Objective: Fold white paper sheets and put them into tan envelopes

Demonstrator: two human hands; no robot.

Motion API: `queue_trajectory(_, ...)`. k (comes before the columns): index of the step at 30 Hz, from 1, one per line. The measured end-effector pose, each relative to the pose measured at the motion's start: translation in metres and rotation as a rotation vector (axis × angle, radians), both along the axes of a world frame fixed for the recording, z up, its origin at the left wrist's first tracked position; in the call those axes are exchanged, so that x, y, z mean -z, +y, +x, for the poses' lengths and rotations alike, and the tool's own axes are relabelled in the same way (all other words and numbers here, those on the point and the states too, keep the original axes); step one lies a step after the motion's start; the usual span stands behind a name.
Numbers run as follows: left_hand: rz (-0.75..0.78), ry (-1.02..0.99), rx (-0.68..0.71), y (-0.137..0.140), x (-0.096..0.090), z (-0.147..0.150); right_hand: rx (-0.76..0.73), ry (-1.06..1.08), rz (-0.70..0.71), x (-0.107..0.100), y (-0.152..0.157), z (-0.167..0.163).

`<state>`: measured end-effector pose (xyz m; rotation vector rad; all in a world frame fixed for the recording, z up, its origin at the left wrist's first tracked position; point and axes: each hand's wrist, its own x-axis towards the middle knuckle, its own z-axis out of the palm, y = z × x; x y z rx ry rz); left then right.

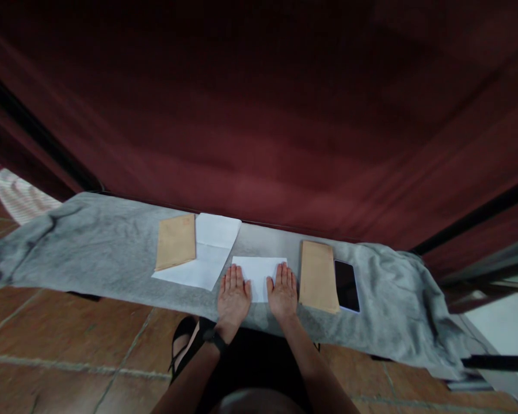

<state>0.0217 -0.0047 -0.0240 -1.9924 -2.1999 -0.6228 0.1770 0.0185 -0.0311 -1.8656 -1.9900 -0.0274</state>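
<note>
A white sheet of paper (259,276), seemingly folded, lies flat on the grey cloth in front of me. My left hand (233,293) rests palm down over its left edge, fingers stretched forward. Over the right edge lies my right hand (282,292), also flat with its fingers extended. Neither hand grasps anything. To the left, larger white sheets (216,253) with a crease lie partly under a brown envelope (176,241). Just right of my right hand is a stack of brown envelopes (318,276).
A phone (347,286) with a dark screen lies beside the right stack. Grey cloth (112,247) covers the long, narrow surface. Behind it hangs a dark red curtain (259,144) close to the far edge. Brown floor tiles (90,345) show below, and a white panel (505,328) stands at right.
</note>
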Motion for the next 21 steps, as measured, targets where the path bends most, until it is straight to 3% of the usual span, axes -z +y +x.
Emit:
queue_trajectory(10,-0.004,0.037,-0.025,-0.01,-0.007,-0.006,0.005,-0.008,-0.001,0.001,0.0,-0.001)
queue_trajectory(16,-0.069,0.053,0.309,0.008,-0.011,0.02,-0.005,-0.002,-0.044,-0.002,-0.001,0.0)
queue_trajectory(21,-0.1,0.063,0.38,0.029,-0.011,0.031,-0.029,0.007,-0.076,-0.005,-0.001,0.001)
